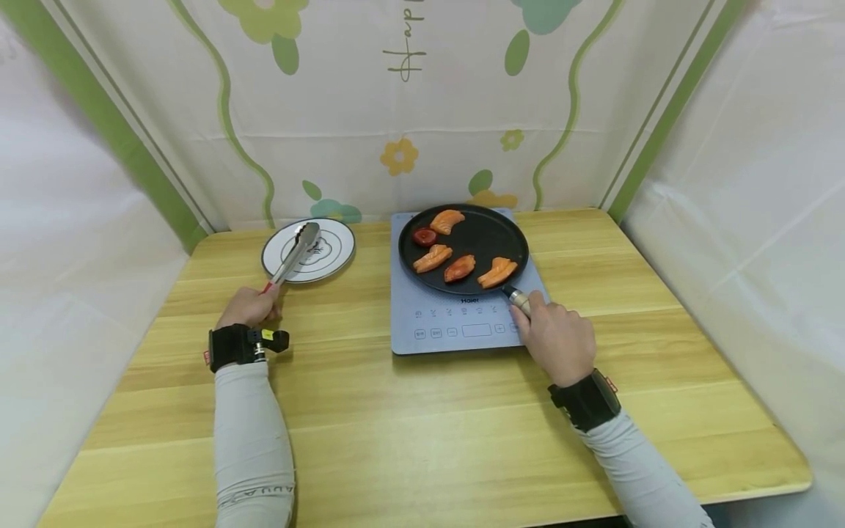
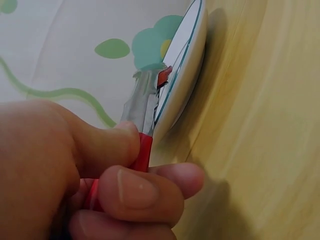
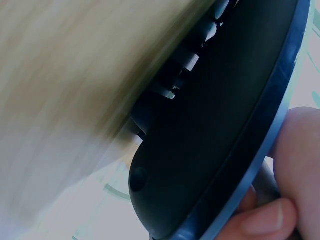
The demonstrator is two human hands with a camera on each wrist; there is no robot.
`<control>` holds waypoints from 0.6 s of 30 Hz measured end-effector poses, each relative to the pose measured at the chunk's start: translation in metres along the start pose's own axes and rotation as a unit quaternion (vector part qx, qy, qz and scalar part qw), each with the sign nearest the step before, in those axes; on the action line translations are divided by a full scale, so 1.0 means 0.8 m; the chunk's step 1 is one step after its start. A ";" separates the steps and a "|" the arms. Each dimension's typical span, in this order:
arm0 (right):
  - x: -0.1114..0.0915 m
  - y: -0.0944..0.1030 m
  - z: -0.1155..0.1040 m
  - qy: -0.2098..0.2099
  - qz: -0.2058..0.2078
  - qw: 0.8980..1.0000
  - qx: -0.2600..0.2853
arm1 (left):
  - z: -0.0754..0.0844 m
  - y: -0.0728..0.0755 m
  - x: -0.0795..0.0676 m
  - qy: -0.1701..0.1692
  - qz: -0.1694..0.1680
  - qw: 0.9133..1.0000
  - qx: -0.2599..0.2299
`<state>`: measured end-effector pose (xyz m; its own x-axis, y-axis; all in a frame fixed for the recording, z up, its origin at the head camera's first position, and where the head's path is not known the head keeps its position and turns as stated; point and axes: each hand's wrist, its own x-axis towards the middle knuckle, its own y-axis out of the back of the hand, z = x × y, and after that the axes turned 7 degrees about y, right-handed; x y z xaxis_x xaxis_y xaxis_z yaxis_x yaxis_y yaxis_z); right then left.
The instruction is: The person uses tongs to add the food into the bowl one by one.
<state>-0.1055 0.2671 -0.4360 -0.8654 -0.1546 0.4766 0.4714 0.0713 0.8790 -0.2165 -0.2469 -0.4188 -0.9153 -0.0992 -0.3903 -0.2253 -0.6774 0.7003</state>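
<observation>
My left hand (image 1: pixel 251 306) grips metal tongs (image 1: pixel 293 258) by their red handle. The tongs' head lies over a white plate (image 1: pixel 335 253) with dark ring lines. In the left wrist view, a small reddish piece (image 2: pixel 164 75) shows at the tongs' tip, beside the plate rim. My right hand (image 1: pixel 561 341) is wrapped round the handle (image 1: pixel 518 298) of a black frying pan (image 1: pixel 485 238). Several orange salmon-like pieces (image 1: pixel 498 272) and one dark red round piece (image 1: pixel 425 236) lie in the pan.
Under the pan is a grey-blue induction cooktop (image 1: pixel 422 315), its underside (image 3: pixel 210 125) close up in the right wrist view. Both stand towards the back of a wooden table (image 1: pixel 370 440). A flowered cloth (image 1: pixel 343 95) hangs behind; white sheets (image 1: pixel 759 242) flank the sides.
</observation>
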 end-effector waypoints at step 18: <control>0.000 -0.001 0.001 -0.001 -0.005 1.000 0.004 | -0.006 -0.002 0.005 0.024 -0.048 0.995 -0.086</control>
<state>-0.1057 0.2680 -0.4366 -0.8700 -0.1540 0.4684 0.4621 0.0769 0.8835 -0.2179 -0.2497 -0.4245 -0.8740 -0.0601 -0.4822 -0.2472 -0.7992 0.5478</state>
